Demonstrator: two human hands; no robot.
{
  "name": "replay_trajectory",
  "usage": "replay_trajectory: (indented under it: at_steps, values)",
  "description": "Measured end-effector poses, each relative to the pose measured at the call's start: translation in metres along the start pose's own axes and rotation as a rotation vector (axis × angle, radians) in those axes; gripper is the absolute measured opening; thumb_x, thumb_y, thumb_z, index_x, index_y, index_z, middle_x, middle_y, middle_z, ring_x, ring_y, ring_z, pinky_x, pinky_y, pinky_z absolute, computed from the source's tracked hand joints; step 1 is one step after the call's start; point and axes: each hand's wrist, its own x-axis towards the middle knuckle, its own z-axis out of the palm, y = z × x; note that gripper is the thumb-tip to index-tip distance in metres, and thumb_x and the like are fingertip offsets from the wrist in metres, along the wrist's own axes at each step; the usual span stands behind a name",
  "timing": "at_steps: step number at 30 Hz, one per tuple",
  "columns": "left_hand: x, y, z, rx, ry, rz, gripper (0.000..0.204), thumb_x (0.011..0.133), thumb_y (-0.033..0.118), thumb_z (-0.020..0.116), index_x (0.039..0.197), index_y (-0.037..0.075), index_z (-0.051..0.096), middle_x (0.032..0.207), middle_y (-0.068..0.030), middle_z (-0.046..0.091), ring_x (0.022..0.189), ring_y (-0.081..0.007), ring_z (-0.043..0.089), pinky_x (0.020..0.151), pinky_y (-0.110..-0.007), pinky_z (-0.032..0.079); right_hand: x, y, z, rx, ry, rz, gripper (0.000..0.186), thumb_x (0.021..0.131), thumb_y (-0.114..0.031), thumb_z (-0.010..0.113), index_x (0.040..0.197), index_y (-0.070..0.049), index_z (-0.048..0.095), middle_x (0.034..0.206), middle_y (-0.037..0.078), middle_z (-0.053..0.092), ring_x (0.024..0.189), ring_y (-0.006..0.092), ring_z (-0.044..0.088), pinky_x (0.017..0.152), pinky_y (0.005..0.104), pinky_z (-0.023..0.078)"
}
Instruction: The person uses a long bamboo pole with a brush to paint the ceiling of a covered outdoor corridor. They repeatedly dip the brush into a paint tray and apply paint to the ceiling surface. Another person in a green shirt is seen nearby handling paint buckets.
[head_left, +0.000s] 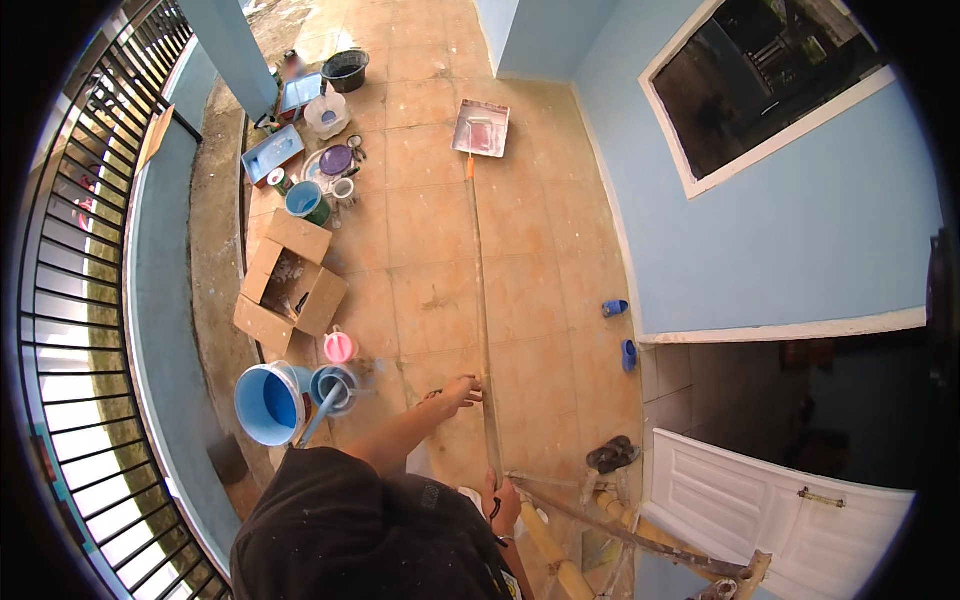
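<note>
A long pole (478, 280) runs up the floor to an orange-handled paint roller (470, 168), whose head lies in a square paint tray (496, 115) smeared with pinkish paint. My right hand (502, 505) is closed round the lower pole near my dark clothing. Higher up, my left hand (462, 392) is at the pole's left side, fingers apart and loosely curved, fingertips at or against it. A bamboo frame (545, 540), perhaps a ladder or scaffold, stands beside and below my right hand.
At left are paint buckets (262, 400), a pink container (340, 346), an open cardboard box (262, 320), several tubs and trays (270, 150), and a black railing (75, 300). At right are a blue wall (760, 250), blue slippers (628, 352), dark footwear (612, 455) and a white door (730, 480).
</note>
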Motion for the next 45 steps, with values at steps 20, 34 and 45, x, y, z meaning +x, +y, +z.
replay_trajectory:
  at_steps: [20, 34, 45]
  values:
    - [-0.010, -0.043, -0.019, 0.144, 0.056, -0.003, 0.033, 0.101, 0.019, 0.049, 0.127, 0.002, 0.059, 0.111, -0.0183, 0.072, 0.087, -0.0305, 0.075, 0.075, -0.040, 0.062, -0.077, 0.104, 0.000, -0.034, 0.047, 0.021, 0.054, 0.099, -0.052, 0.056, 0.081, -0.002, 0.066, 0.075, 0.025, 0.068, 0.074, 0.0457, 0.068, 0.068, 0.0538, 0.052]
    - [0.070, -0.123, -0.088, 0.078, 0.189, 0.095, 0.038, 0.100, 0.021, 0.055, 0.131, 0.001, 0.061, 0.100, -0.0137, 0.072, 0.076, -0.0230, 0.071, 0.067, -0.037, 0.057, -0.088, 0.146, 0.005, -0.020, 0.040, 0.031, 0.054, 0.098, -0.052, 0.055, 0.081, -0.002, 0.066, 0.075, 0.024, 0.069, 0.075, 0.0460, 0.068, 0.068, 0.0546, 0.052]
    - [0.061, -0.131, -0.095, 0.247, 0.205, 0.104, 0.046, 0.100, 0.026, 0.066, 0.136, -0.002, 0.059, 0.127, -0.0126, 0.069, 0.081, -0.0239, 0.069, 0.068, -0.035, 0.055, 0.005, 0.104, 0.013, -0.007, 0.073, -0.125, 0.057, 0.098, -0.054, 0.055, 0.087, 0.000, 0.070, 0.084, 0.027, 0.070, 0.083, 0.0469, 0.068, 0.072, 0.0530, 0.053]
